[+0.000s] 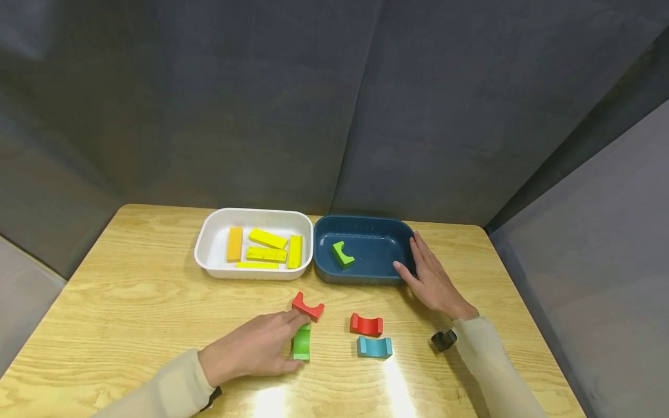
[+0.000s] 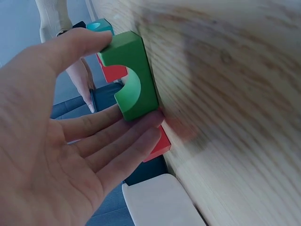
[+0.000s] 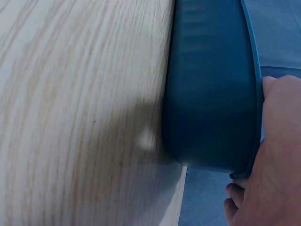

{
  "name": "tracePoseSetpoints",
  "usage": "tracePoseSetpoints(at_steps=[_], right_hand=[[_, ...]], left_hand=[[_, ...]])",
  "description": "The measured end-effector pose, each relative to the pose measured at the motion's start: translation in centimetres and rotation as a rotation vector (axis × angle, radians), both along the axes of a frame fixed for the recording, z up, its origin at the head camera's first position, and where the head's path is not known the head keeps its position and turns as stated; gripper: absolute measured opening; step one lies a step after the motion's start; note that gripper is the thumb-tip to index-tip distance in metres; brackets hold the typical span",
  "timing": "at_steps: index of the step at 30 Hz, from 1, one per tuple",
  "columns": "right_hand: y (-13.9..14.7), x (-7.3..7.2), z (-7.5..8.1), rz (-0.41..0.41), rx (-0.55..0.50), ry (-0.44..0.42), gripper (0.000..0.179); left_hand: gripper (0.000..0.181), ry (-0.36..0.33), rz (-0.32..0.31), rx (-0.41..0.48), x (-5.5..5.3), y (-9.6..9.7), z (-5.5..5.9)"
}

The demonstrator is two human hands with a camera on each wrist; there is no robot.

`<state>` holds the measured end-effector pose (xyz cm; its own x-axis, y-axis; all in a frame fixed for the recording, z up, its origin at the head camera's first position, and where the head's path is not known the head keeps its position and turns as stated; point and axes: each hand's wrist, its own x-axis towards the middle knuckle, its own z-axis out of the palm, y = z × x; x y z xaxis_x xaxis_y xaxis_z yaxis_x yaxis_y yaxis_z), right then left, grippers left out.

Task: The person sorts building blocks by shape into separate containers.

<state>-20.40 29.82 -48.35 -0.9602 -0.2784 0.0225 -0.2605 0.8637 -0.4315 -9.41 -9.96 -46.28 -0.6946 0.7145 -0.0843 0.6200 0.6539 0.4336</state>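
Note:
My left hand [image 1: 258, 343] pinches a green arch block [image 2: 146, 77] between the thumb at one end and the fingertips at the other, low over the wooden table. A red arch block [image 1: 308, 307] lies just beyond those fingertips, partly covered by them in the left wrist view. My right hand [image 1: 432, 283] holds the near right corner of a dark blue bin [image 1: 366, 280], the thumb over the front rim and the fingers along the right side. Inside that bin sits a light green arch block [image 1: 342, 255].
Between the hands lie another red arch block [image 1: 366, 326] and a blue arch block [image 1: 374, 348]. A white bin [image 1: 209, 255] stands against the blue bin's left side, with several yellow blocks [image 1: 266, 254] and an orange block [image 1: 234, 244] in it. Dark cloth [image 1: 251, 116] rises behind the table [image 1: 136, 278].

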Motion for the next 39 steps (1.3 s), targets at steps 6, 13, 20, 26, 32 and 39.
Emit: tracePoseSetpoints(at_steps=[6,13,20,26,32,39], right_hand=[[0.0,0.1,-0.1,-0.002,-0.003,0.007,0.089],[0.0,0.1,-0.1,-0.003,-0.01,0.005,0.089],[0.1,0.1,-0.1,-0.001,-0.013,0.008,0.089],[0.1,0.1,-0.2,-0.001,-0.015,0.006,0.089],[0.1,0.1,-0.3,0.006,-0.01,0.009,0.089],[0.2,-0.1,-0.4,0.004,-0.01,0.007,0.09]], left_hand=[[0.069,0.007,-0.002,0.002,0.1,0.0,0.1],[0.069,-0.006,0.01,0.028,0.3,-0.3,0.3],[0.069,-0.017,0.029,0.033,0.5,-0.7,0.6],[0.068,-0.006,0.027,0.055,0.3,-0.8,1.0],[0.063,0.006,0.016,0.073,-0.1,-0.7,1.8],[0.064,0.102,-0.015,0.116,-0.8,-0.5,2.9]])
